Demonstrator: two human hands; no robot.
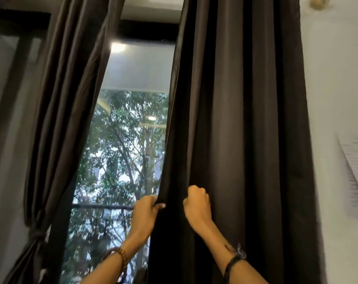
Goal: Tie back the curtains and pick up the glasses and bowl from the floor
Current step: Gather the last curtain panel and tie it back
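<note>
Hanging at the far left of the window [129, 128], the left curtain [71, 83] is already gathered and cinched low down by a knotted tie [36, 234], so its dark folds pinch in there and flare below. Behind it, further left of the window, a dark frame [16, 19] and pale panels show. The window itself is the open gap between the two drapes: a pale roller blind [139, 66] covers its upper part, leafy trees [120, 152] fill the glass beneath, and a dark horizontal bar [102, 206] crosses it at hand height.

At the window's right edge, the left hand [146, 211] pinches the inner hem of the right curtain [245, 119], thumb in front of the fabric and fingers curled behind it; a beaded bracelet [117, 256] circles that wrist. Just right of it, the right hand [196, 203] is closed in a fist around a fold of the same curtain, a dark band [233, 261] on its wrist. This curtain hangs loose and full, covering the window's right side. Beyond it stands a white wall [338, 78] with a blurred paper sheet [356, 173]. Glasses and bowl are out of view.
</note>
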